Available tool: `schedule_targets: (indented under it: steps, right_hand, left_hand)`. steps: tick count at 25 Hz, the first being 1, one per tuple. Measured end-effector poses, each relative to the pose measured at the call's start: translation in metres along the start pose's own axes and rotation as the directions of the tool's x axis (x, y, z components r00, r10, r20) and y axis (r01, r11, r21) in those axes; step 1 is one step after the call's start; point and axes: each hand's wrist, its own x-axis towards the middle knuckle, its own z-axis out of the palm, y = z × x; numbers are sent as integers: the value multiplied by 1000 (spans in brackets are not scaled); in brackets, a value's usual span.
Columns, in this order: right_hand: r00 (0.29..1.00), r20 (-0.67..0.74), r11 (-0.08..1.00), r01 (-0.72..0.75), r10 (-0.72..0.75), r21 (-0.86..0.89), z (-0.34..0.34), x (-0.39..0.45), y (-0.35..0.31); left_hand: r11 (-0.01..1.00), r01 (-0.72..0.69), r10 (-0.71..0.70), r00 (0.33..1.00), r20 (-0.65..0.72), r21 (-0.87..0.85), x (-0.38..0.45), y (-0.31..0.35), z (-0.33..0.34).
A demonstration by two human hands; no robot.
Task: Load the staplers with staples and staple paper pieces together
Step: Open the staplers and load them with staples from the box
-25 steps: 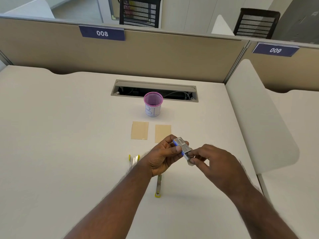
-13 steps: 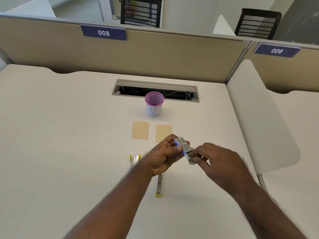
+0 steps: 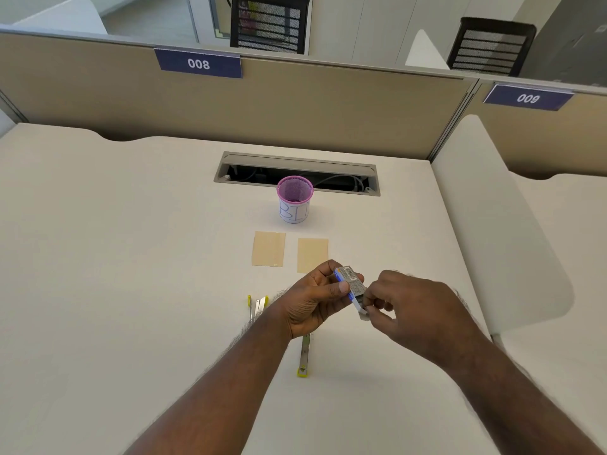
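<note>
My left hand (image 3: 312, 300) holds a small blue and grey staple box (image 3: 348, 280) above the desk. My right hand (image 3: 407, 307) pinches the box's inner tray (image 3: 361, 308), which sticks out of the near end. Two tan paper pieces, one on the left (image 3: 268, 248) and one on the right (image 3: 312, 254), lie side by side just beyond my hands. A yellow stapler (image 3: 258, 305), opened out, lies left of my left wrist. A second yellow stapler (image 3: 304, 356) lies under my left hand, partly hidden.
A pink mesh cup (image 3: 294, 198) with a white label stands behind the papers, in front of a cable slot (image 3: 297, 172) in the white desk (image 3: 115, 257). Beige partitions close the back, and a white divider (image 3: 499, 224) runs along the right.
My hands and the box have barely shifted. The right fingers have drawn the inner tray slightly further out of the box's near end.
</note>
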Motion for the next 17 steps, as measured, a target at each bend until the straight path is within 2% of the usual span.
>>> schedule_targets:
  steps: [6,9,11,14,17]
  right_hand:
    - [999,-34,943,25,-15,331,-4,0,4]
    - [991,-133,804,55,31,592,2,0,8]
    - [978,-184,709,61,98,702,8,0,13]
    - [970,-203,626,78,130,776,19,-5,19]
    - [957,-274,696,131,98,706,29,-14,19]
  left_hand:
    - [1000,7,-7,1000,-22,-3,1,2,2]
    - [1000,-4,3,999,-44,-29,1,1,0]
    - [999,-14,12,998,-54,-46,2,0,0]
    - [998,-24,19,998,-67,-65,4,0,-2]
    - [995,-34,26,997,-77,-97,5,0,-2]
